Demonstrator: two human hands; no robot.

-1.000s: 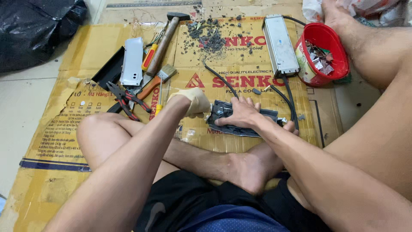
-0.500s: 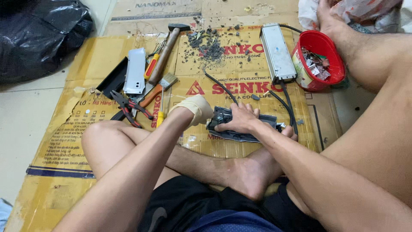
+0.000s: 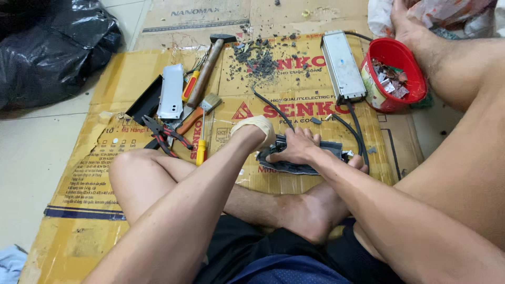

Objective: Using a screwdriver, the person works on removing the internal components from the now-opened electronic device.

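I sit cross-legged on flattened cardboard (image 3: 105, 173). My left hand (image 3: 256, 130), wrapped in beige tape or a glove, is closed at the left end of a dark, flat, torn-open device casing (image 3: 294, 164). My right hand (image 3: 295, 146) presses down on top of that casing with its fingers spread over it. Black cables (image 3: 353, 126) run from the casing up to a long silver metal box (image 3: 343, 67). What the left fingers grip is hidden by the wrist.
Left of my hands lie a yellow-handled screwdriver (image 3: 201, 143), red pliers (image 3: 164, 134), a chisel (image 3: 195, 114), a wooden-handled hammer (image 3: 208, 65) and a bent silver plate (image 3: 171, 92). Dark debris (image 3: 261, 59) is scattered behind. A red bowl (image 3: 394, 73) of scraps stands right. Black plastic bag (image 3: 47, 47) far left.
Both hands stay on the dark casing in nearly the same pose. The view has shifted slightly down and closer; nothing on the cardboard has moved.
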